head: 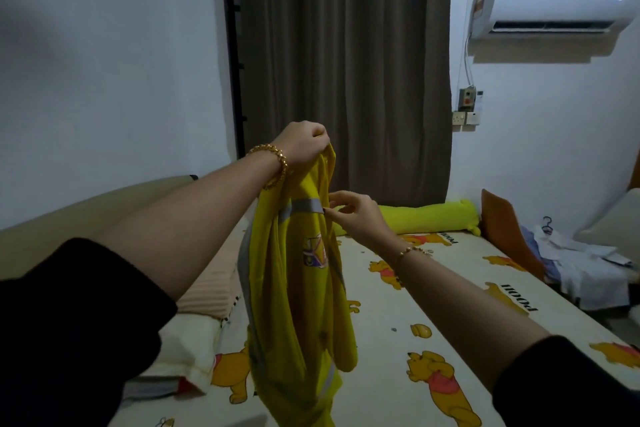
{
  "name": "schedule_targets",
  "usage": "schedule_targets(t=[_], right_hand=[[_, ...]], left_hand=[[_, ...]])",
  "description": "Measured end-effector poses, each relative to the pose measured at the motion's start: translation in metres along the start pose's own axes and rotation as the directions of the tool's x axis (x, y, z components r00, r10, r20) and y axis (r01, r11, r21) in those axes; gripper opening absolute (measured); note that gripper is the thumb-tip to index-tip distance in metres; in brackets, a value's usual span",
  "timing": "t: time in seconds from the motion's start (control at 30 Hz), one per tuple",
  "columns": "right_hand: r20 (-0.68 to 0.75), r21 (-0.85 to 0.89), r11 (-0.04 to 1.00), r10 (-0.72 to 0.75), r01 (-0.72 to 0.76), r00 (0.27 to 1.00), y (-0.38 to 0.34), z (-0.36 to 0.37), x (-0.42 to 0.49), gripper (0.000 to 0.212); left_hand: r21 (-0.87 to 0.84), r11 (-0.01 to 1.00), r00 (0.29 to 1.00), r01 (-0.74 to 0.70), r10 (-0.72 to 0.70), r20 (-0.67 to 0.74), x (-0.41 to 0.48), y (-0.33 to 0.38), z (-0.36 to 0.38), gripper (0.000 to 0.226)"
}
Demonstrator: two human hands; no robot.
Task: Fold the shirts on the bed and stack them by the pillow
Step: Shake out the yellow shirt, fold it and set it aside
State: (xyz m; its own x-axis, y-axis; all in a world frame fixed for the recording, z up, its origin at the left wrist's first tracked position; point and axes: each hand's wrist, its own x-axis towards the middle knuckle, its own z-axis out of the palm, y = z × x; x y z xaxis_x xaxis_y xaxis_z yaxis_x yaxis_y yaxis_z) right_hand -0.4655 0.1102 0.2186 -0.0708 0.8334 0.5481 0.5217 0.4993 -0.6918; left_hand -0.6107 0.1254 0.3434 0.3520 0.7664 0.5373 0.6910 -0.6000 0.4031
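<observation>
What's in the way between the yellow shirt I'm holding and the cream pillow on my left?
Nothing visible. The yellow shirt with grey stripes, gripped by the left hand and pinched by the right hand, hangs right beside the cream pillow.

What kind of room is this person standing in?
Most likely a home bedroom: a bed with a cartoon-bear sheet, a long yellow bolster at its far end, and a drawn curtain behind.

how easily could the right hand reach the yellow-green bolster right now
Probably yes, once freed: nothing lies between the right hand and the bolster just beyond it, but it is pinching the yellow shirt.
</observation>
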Motion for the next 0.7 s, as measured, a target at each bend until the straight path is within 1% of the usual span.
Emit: schedule_targets(t=[0.07,0.1,0.17,0.2,0.23,0.27,0.3,0.33,0.37,0.4,0.43,0.47,0.5,0.57,0.6,0.63,0.67,0.7], right_hand=[[0.041,0.050,0.998,0.026,-0.028,0.999,0.000,0.005,0.002,0.013],[0.045,0.077,0.996,0.044,-0.047,0.998,0.001,0.005,0.003,0.012],[0.001,0.106,0.991,0.084,-0.084,0.996,0.006,-0.001,0.007,0.013],[-0.039,0.100,0.991,0.093,-0.089,0.995,0.009,-0.007,0.010,0.014],[-0.077,0.080,0.993,0.092,-0.086,0.993,0.011,-0.014,0.012,0.015],[-0.102,0.066,0.995,0.085,-0.079,0.991,0.011,-0.022,0.015,0.016],[-0.113,0.064,0.995,0.080,-0.073,0.990,0.008,-0.030,0.017,0.017],[-0.119,0.062,0.996,0.070,-0.063,0.990,0.004,-0.038,0.020,0.019],[-0.118,0.045,0.998,0.056,-0.051,0.991,-0.003,-0.045,0.023,0.019],[-0.107,0.017,0.999,0.039,-0.038,0.993,-0.009,-0.053,0.024,0.018],[-0.075,-0.021,0.999,0.028,-0.029,0.997,-0.015,-0.060,0.024,0.013],[-0.010,-0.064,0.998,0.028,-0.029,1.000,-0.019,-0.069,0.024,0.012],[0.083,-0.118,0.992,0.046,-0.036,0.995,-0.024,-0.078,0.023,0.020],[0.278,-0.286,0.955,0.156,-0.074,0.948,-0.028,-0.095,0.021,0.033],[0.337,-0.405,0.911,0.232,-0.083,0.912,-0.028,-0.101,0.019,0.037],[0.357,-0.532,0.843,0.309,-0.080,0.881,-0.026,-0.104,0.018,0.039],[0.339,-0.639,0.765,0.367,-0.074,0.866,-0.021,-0.109,0.016,0.039],[0.304,-0.704,0.706,0.396,-0.076,0.866,-0.016,-0.111,0.015,0.037]], left_hand=[[0.009,1.000,1.000,0.012,-0.012,0.002,-0.003,-0.003,-0.004,0.027],[0.017,1.000,1.000,0.018,-0.018,0.005,-0.005,-0.006,-0.007,0.027],[0.045,0.998,0.999,0.032,-0.034,0.042,-0.009,-0.016,-0.015,0.021],[0.085,0.996,0.996,0.039,-0.046,0.079,-0.012,-0.021,-0.019,0.020],[0.157,0.987,0.990,0.038,-0.059,0.131,-0.015,-0.027,-0.022,0.025],[0.263,0.965,0.980,0.016,-0.068,0.189,-0.019,-0.032,-0.024,0.036],[0.380,0.925,0.969,-0.021,-0.074,0.234,-0.022,-0.037,-0.024,0.044],[0.474,0.878,0.964,-0.062,-0.070,0.255,-0.023,-0.042,-0.021,0.047],[0.528,0.845,0.967,-0.083,-0.061,0.249,-0.024,-0.047,-0.017,0.043],[0.539,0.838,0.974,-0.079,-0.052,0.223,-0.024,-0.051,-0.014,0.034],[0.529,0.847,0.981,-0.060,-0.047,0.186,-0.024,-0.052,-0.011,0.028],[0.511,0.859,0.988,-0.041,-0.041,0.147,-0.025,-0.053,-0.010,0.027],[0.491,0.871,0.994,-0.029,-0.027,0.107,-0.025,-0.053,-0.009,0.028],[0.458,0.887,0.999,-0.051,0.048,0.019,-0.025,-0.052,-0.009,0.028],[0.443,0.894,0.995,-0.070,0.091,-0.028,-0.025,-0.050,-0.010,0.028],[0.418,0.905,0.990,-0.078,0.118,-0.071,-0.025,-0.048,-0.010,0.027],[0.384,0.920,0.984,-0.080,0.133,-0.115,-0.025,-0.045,-0.009,0.028],[0.352,0.933,0.978,-0.070,0.134,-0.161,-0.024,-0.043,-0.009,0.028]])
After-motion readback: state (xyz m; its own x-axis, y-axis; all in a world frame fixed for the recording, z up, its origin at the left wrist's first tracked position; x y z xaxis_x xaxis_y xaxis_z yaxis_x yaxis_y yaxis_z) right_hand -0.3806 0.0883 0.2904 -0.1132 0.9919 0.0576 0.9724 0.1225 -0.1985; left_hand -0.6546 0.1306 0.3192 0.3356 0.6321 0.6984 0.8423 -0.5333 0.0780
